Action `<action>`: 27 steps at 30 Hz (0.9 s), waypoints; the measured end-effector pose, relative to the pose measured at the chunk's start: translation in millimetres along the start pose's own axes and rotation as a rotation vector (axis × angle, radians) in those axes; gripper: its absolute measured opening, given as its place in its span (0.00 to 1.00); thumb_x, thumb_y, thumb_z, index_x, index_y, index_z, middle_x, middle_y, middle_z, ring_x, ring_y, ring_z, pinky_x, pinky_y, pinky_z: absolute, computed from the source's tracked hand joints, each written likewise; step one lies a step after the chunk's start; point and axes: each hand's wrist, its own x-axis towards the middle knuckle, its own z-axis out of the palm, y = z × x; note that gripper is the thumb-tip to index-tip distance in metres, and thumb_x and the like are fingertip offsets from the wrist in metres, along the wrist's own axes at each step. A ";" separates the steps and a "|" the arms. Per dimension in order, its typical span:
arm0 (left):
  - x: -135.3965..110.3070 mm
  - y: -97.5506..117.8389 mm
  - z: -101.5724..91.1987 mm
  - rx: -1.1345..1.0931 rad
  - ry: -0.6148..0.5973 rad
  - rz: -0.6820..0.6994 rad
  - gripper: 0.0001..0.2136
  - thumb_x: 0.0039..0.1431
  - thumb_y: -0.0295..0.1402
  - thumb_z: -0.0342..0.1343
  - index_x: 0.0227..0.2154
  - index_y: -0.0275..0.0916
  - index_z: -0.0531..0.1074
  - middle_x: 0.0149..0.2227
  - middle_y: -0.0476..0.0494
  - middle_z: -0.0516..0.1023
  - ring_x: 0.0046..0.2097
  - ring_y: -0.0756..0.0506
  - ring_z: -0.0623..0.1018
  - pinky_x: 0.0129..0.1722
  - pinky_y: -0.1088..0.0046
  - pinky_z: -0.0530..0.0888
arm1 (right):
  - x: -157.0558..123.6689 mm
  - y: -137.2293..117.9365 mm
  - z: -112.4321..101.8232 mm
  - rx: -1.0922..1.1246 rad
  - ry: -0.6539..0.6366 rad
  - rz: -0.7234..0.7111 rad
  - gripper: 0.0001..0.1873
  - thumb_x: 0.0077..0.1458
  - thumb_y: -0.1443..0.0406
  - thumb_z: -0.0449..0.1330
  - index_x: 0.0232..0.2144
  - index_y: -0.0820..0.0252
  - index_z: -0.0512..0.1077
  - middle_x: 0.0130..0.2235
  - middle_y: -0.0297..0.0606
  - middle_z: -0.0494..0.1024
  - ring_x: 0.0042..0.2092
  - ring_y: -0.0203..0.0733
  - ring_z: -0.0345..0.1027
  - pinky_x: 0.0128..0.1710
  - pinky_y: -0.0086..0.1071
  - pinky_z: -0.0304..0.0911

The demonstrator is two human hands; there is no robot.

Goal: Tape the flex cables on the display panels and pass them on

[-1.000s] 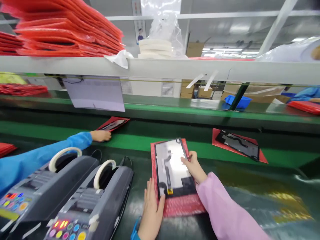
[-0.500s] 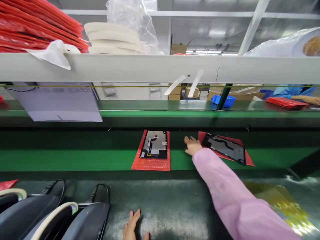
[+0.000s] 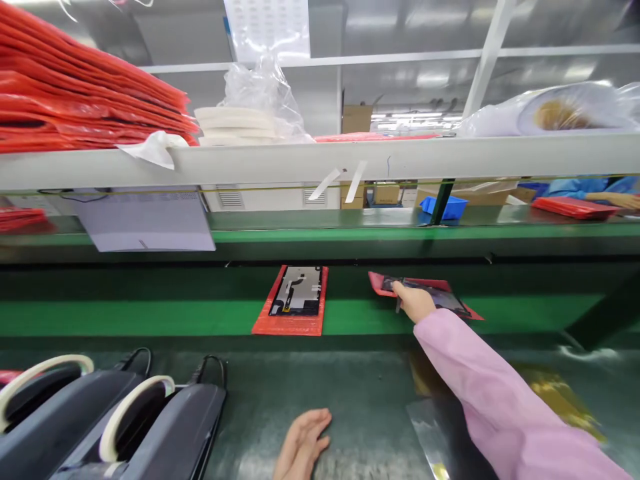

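Observation:
My right hand (image 3: 415, 301), in a pink sleeve, reaches out over the green conveyor belt (image 3: 150, 313) and grips the near edge of a red bubble sheet carrying a dark panel (image 3: 440, 297), which is tilted up off the belt. My left hand (image 3: 303, 443) rests flat on the dark table at the bottom, fingers apart, holding nothing. Another dark panel on a red bubble sheet (image 3: 295, 303) lies flat on the belt to the left of my right hand.
Two grey tape dispensers (image 3: 125, 420) stand at the bottom left. The overhead shelf (image 3: 320, 157) carries stacked red bubble bags (image 3: 75, 100), white rolls and plastic wrap. A person's blue-sleeved arm (image 3: 600, 190) shows at the far right behind the belt.
My right hand moved right from the panel it set on the belt and took hold of the second red sheet, lifting its edge. My left hand slid a little right on the table.

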 end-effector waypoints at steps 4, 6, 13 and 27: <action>12.5 10.6 37.0 -0.371 -0.232 -0.323 0.28 0.47 0.52 0.69 0.46 0.38 0.80 0.56 0.33 0.79 0.62 0.31 0.73 0.63 0.52 0.65 | -85.4 -21.7 -11.3 0.173 0.066 -0.288 0.17 0.59 0.72 0.59 0.50 0.53 0.74 0.41 0.38 0.84 0.44 0.44 0.78 0.47 0.33 0.70; 14.3 19.0 47.7 -0.389 -0.258 -0.360 0.31 0.44 0.56 0.68 0.44 0.35 0.80 0.54 0.30 0.80 0.60 0.26 0.75 0.61 0.46 0.66 | -136.0 -28.5 -5.8 0.434 0.098 -0.531 0.14 0.60 0.70 0.56 0.45 0.52 0.75 0.42 0.37 0.85 0.42 0.43 0.79 0.43 0.32 0.72; -28.4 46.1 50.5 -0.228 -0.017 -0.414 0.28 0.44 0.33 0.73 0.50 0.36 0.75 0.47 0.36 0.84 0.50 0.30 0.82 0.52 0.53 0.77 | -241.7 -8.6 19.0 0.947 -0.035 -0.541 0.17 0.65 0.56 0.59 0.25 0.53 0.67 0.45 0.42 0.85 0.52 0.52 0.77 0.51 0.42 0.71; -51.7 -0.5 37.2 0.867 0.201 0.439 0.31 0.65 0.43 0.54 0.68 0.41 0.55 0.72 0.35 0.55 0.72 0.33 0.54 0.70 0.49 0.53 | -280.8 7.7 29.1 1.184 -0.003 0.478 0.25 0.47 0.42 0.67 0.28 0.56 0.72 0.23 0.32 0.74 0.23 0.38 0.68 0.25 0.31 0.65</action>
